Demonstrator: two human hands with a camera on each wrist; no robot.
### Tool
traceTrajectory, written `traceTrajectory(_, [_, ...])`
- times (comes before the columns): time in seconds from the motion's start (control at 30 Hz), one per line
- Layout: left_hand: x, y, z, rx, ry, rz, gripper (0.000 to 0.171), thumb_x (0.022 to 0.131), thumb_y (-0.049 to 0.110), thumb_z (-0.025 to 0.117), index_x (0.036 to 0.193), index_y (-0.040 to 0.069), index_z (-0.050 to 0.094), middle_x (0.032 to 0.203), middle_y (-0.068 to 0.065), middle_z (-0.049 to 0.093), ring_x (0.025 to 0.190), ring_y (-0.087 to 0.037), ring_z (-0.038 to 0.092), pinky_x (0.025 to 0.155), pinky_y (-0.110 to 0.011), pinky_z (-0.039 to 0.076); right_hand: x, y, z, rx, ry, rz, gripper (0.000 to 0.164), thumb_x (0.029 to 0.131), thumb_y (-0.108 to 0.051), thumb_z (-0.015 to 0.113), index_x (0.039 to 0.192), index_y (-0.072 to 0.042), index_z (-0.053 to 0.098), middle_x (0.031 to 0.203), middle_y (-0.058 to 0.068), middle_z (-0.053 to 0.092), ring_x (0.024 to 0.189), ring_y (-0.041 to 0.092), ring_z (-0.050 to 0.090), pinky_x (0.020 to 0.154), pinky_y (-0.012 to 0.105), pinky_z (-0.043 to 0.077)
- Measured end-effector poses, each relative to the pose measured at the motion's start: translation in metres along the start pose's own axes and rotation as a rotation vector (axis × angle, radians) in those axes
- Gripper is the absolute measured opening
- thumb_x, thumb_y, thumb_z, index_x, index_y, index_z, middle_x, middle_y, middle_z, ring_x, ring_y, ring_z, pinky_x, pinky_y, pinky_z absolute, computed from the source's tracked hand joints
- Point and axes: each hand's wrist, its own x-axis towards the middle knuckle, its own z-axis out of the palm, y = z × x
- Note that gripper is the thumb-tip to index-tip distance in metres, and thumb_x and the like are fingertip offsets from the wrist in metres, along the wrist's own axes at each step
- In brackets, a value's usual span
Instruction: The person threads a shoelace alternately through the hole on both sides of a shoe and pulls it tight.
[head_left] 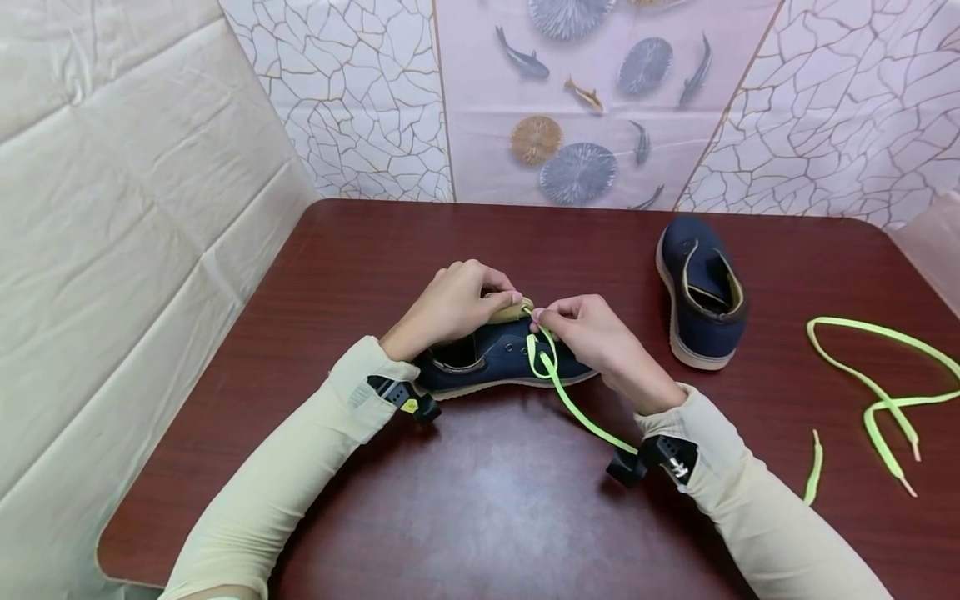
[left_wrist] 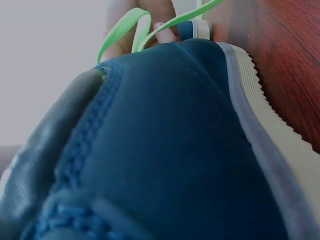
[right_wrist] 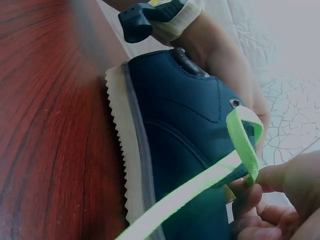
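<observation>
A navy shoe [head_left: 491, 362] with a pale sole stands sideways on the table, its toe to the right. Over its opening, my left hand [head_left: 461, 300] grips the tan tongue [head_left: 512, 314] between thumb and fingers. My right hand [head_left: 596, 337] pinches a neon yellow-green shoelace [head_left: 573, 407] close to the tongue and eyelets. The lace forms a loop at the near side of the shoe, and its long end runs toward my right wrist. In the right wrist view, an unlaced eyelet [right_wrist: 235, 102] shows beside the loop. My fingers hide the lace's tip.
A second navy shoe [head_left: 705, 292], without visible lace, stands at the back right. Another neon shoelace [head_left: 885, 403] lies curled at the right side of the table [head_left: 465, 500]. A short lace end [head_left: 814, 467] shows beside my right sleeve. A patterned wall covering stands behind.
</observation>
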Motion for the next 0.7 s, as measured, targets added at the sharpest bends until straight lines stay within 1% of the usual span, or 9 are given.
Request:
traceTrajectory(0.1, [0.0001,-0.0009,-0.0005,-0.027,-0.01,-0.004,0.015,0.096,0.036,0.064,0.092,0.033,0.078,0.085,0.019,0.071,0.08,-0.006,0.06,0.075,-0.032,0.043,0.0008,0.0012,0.0023,0.004,0.006,-0.014,0.03,0.099,-0.027,0.059,0.093,-0.002,0.075,0.09,0.003,0.07,0.094,0.017,0.055,0.079,0.028,0.042])
traceTrajectory(0.2, [-0.0001,-0.0027,-0.0011,-0.066,-0.028,-0.017,0.016,0.096,0.039,0.064,0.091,0.033,0.078,0.084,0.019,0.07,0.08,-0.006,0.06,0.075,-0.032,0.043,0.0008,0.002,0.0041,0.002,0.0,-0.025,0.029,0.1,-0.025,0.059,0.096,-0.002,0.076,0.092,0.003,0.071,0.098,0.017,0.057,0.082,0.028,0.043])
traceTrajectory(0.37, [0.0004,-0.0047,-0.0027,-0.136,-0.064,-0.079,0.027,0.095,0.054,0.06,0.085,0.036,0.077,0.086,0.015,0.071,0.08,-0.01,0.059,0.073,-0.031,0.045,0.0011,0.0018,0.0043,-0.001,-0.02,-0.047,0.027,0.101,-0.024,0.057,0.1,-0.005,0.077,0.097,0.003,0.074,0.105,0.016,0.06,0.085,0.028,0.044])
traceTrajectory(0.43, [0.0004,-0.0055,-0.0032,-0.17,-0.076,-0.101,0.032,0.096,0.057,0.056,0.085,0.035,0.077,0.09,0.014,0.072,0.084,-0.009,0.06,0.077,-0.031,0.047,0.0015,0.0021,0.0043,0.003,-0.025,-0.05,0.027,0.101,-0.022,0.057,0.101,-0.005,0.077,0.099,0.004,0.075,0.107,0.016,0.06,0.088,0.029,0.044])
traceTrajectory(0.5, [0.0004,-0.006,-0.0035,-0.216,-0.091,-0.109,0.036,0.099,0.053,0.052,0.086,0.031,0.078,0.093,0.011,0.072,0.089,-0.009,0.061,0.081,-0.031,0.048,0.0013,0.0025,0.0041,0.001,-0.035,-0.055,0.026,0.101,-0.021,0.057,0.103,-0.005,0.077,0.102,0.005,0.075,0.11,0.017,0.06,0.091,0.03,0.044])
traceTrajectory(0.57, [0.0007,-0.0065,-0.0034,-0.256,-0.117,-0.102,0.038,0.102,0.046,0.05,0.086,0.027,0.079,0.096,0.009,0.073,0.092,-0.008,0.062,0.084,-0.03,0.048,0.001,0.0035,0.0038,-0.01,-0.045,-0.056,0.025,0.1,-0.019,0.057,0.106,-0.004,0.076,0.106,0.006,0.074,0.113,0.018,0.059,0.093,0.031,0.043])
traceTrajectory(0.63, [0.001,-0.0069,-0.0027,-0.276,-0.14,-0.085,0.037,0.103,0.038,0.051,0.087,0.023,0.08,0.095,0.007,0.073,0.091,-0.008,0.061,0.083,-0.028,0.047,0.0007,0.0043,0.0035,-0.023,-0.052,-0.055,0.025,0.1,-0.018,0.057,0.108,-0.004,0.076,0.11,0.007,0.073,0.114,0.019,0.058,0.094,0.032,0.043])
traceTrajectory(0.7, [0.0016,-0.0073,-0.0013,-0.273,-0.16,-0.07,0.031,0.102,0.032,0.055,0.089,0.021,0.08,0.092,0.006,0.073,0.087,-0.008,0.059,0.079,-0.026,0.046,0.0008,0.0056,0.0032,-0.033,-0.057,-0.055,0.025,0.1,-0.018,0.057,0.11,-0.004,0.075,0.112,0.008,0.073,0.114,0.02,0.058,0.095,0.033,0.043])
